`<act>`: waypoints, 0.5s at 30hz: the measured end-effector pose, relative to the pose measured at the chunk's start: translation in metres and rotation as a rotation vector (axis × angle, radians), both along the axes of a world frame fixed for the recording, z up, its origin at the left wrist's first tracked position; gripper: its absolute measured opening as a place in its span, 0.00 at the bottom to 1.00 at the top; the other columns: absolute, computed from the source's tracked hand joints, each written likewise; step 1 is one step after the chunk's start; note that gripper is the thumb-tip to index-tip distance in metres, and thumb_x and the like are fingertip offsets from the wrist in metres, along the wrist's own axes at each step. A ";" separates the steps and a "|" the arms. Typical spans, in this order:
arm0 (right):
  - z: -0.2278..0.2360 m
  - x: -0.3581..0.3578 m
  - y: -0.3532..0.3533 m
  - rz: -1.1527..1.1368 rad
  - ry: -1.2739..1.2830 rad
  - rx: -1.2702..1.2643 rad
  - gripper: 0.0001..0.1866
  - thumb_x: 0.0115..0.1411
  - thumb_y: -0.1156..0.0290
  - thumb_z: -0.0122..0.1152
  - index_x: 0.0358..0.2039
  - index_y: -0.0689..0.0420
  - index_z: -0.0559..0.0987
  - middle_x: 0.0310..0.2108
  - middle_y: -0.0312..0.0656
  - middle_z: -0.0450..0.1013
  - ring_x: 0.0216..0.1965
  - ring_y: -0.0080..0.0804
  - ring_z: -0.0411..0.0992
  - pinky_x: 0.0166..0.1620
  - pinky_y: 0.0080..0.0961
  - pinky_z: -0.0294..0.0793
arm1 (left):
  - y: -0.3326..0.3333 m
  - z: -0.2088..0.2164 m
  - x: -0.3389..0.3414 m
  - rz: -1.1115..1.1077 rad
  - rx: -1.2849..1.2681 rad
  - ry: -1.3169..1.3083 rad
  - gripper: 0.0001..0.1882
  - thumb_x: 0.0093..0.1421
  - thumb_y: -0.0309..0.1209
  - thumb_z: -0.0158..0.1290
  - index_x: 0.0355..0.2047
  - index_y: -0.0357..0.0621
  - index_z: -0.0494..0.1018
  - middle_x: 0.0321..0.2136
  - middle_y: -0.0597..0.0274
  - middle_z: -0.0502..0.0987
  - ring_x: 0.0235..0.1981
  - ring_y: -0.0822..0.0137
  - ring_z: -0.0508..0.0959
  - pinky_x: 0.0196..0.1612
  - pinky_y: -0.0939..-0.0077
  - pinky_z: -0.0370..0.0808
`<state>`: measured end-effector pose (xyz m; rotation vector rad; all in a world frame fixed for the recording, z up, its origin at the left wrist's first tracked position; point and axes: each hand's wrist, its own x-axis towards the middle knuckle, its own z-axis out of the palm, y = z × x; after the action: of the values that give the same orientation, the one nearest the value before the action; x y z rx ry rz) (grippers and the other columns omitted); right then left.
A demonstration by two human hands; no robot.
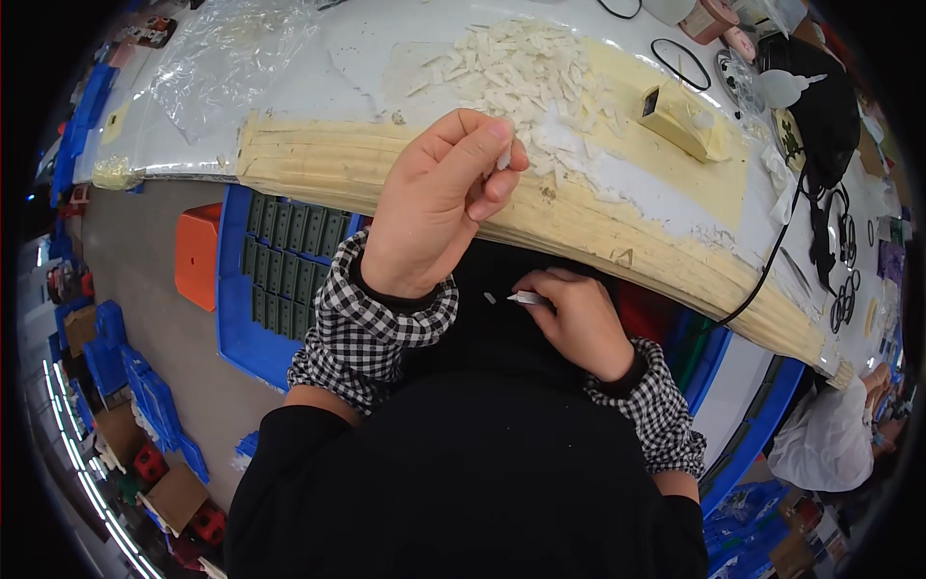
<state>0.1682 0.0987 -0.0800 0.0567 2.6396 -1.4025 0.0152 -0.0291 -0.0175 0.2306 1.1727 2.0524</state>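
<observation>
Checked cuffs frame both hands above a black lap. Right hand point(579, 323) pinches a small blade point(529, 298), its long axis pointing left, below the table edge point(617, 236). Left hand point(439, 198) pinches a white plastic piece point(503, 157), held upright, over the edge; white scraps point(511, 68) crowd the tabletop beyond.

Ahead of the left hand point(439, 198), the pile of white pieces point(526, 72) blocks the bench top. Beyond the right hand point(577, 318), a tan block point(685, 118) and black cable point(772, 261) obstruct. Bare surface lies forward-left.
</observation>
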 end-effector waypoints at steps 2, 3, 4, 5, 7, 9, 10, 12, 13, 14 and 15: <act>-0.017 -0.005 -0.008 0.049 -0.008 0.047 0.07 0.52 0.72 0.60 0.34 0.54 0.78 0.27 0.44 0.73 0.29 0.46 0.74 0.32 0.37 0.73 | -0.001 0.005 0.001 0.039 0.004 -0.045 0.09 0.68 0.32 0.42 0.38 0.38 0.66 0.28 0.69 0.65 0.22 0.83 0.60 0.23 0.92 0.57; -0.022 -0.009 -0.013 0.081 -0.020 0.086 0.08 0.52 0.71 0.60 0.34 0.54 0.78 0.28 0.43 0.73 0.29 0.45 0.74 0.32 0.36 0.73 | -0.002 0.005 0.002 0.052 0.009 -0.064 0.10 0.68 0.32 0.42 0.39 0.37 0.66 0.27 0.69 0.65 0.22 0.83 0.60 0.23 0.91 0.57; -0.027 -0.011 -0.018 0.113 -0.031 0.125 0.08 0.52 0.70 0.61 0.35 0.53 0.78 0.28 0.43 0.73 0.29 0.44 0.74 0.32 0.35 0.73 | -0.004 0.005 0.002 0.064 0.014 -0.083 0.10 0.68 0.32 0.42 0.40 0.37 0.66 0.27 0.69 0.65 0.22 0.83 0.60 0.23 0.91 0.57; -0.033 -0.013 -0.021 0.142 -0.023 0.139 0.08 0.52 0.69 0.61 0.35 0.53 0.78 0.28 0.44 0.73 0.29 0.44 0.74 0.32 0.36 0.73 | -0.005 0.006 0.000 0.074 0.022 -0.099 0.10 0.68 0.32 0.42 0.42 0.36 0.66 0.27 0.69 0.64 0.23 0.82 0.60 0.24 0.91 0.57; -0.043 -0.017 -0.026 0.196 -0.007 0.168 0.08 0.53 0.67 0.61 0.34 0.54 0.77 0.28 0.46 0.73 0.29 0.45 0.74 0.31 0.37 0.73 | -0.009 0.001 -0.001 0.067 0.071 -0.133 0.11 0.68 0.32 0.42 0.43 0.36 0.66 0.28 0.68 0.66 0.24 0.81 0.62 0.25 0.90 0.59; -0.048 -0.020 -0.030 0.284 0.003 0.265 0.06 0.53 0.72 0.56 0.33 0.56 0.77 0.28 0.47 0.73 0.28 0.45 0.75 0.31 0.36 0.74 | -0.009 0.001 -0.003 0.084 0.089 -0.169 0.12 0.68 0.31 0.42 0.44 0.35 0.67 0.29 0.66 0.67 0.27 0.78 0.64 0.28 0.88 0.62; -0.057 -0.020 -0.033 0.303 0.023 0.296 0.06 0.53 0.73 0.55 0.32 0.57 0.77 0.28 0.47 0.73 0.28 0.45 0.75 0.30 0.36 0.74 | -0.008 0.002 -0.003 0.105 0.083 -0.189 0.12 0.68 0.31 0.42 0.44 0.35 0.67 0.31 0.64 0.69 0.28 0.77 0.66 0.29 0.87 0.64; -0.065 -0.022 -0.036 0.343 0.054 0.366 0.07 0.50 0.78 0.52 0.31 0.61 0.76 0.28 0.48 0.73 0.27 0.43 0.76 0.29 0.34 0.75 | -0.007 0.002 -0.003 0.125 0.098 -0.226 0.11 0.68 0.31 0.42 0.44 0.35 0.67 0.33 0.61 0.71 0.31 0.74 0.69 0.32 0.85 0.68; -0.066 -0.022 -0.036 0.348 0.049 0.388 0.07 0.50 0.78 0.52 0.30 0.62 0.76 0.28 0.48 0.73 0.27 0.43 0.76 0.29 0.34 0.75 | -0.006 0.001 -0.004 0.120 0.114 -0.239 0.11 0.67 0.31 0.42 0.43 0.35 0.68 0.34 0.60 0.71 0.32 0.73 0.70 0.34 0.83 0.69; -0.066 -0.022 -0.037 0.357 0.044 0.407 0.07 0.50 0.78 0.52 0.30 0.62 0.76 0.27 0.48 0.73 0.27 0.43 0.76 0.29 0.34 0.75 | -0.007 0.000 -0.006 0.120 0.129 -0.252 0.11 0.67 0.30 0.42 0.43 0.35 0.68 0.36 0.58 0.72 0.34 0.71 0.71 0.35 0.82 0.70; -0.067 -0.022 -0.038 0.366 0.039 0.426 0.07 0.50 0.78 0.52 0.30 0.63 0.76 0.27 0.48 0.73 0.26 0.43 0.76 0.29 0.34 0.75 | -0.007 -0.002 -0.007 0.118 0.136 -0.249 0.11 0.67 0.31 0.42 0.43 0.35 0.68 0.36 0.59 0.72 0.34 0.72 0.72 0.36 0.82 0.71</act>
<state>0.1457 0.0608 -0.1468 -0.3878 2.7472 -0.7271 0.0083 -0.0365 -0.0191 -0.0313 0.9150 2.1936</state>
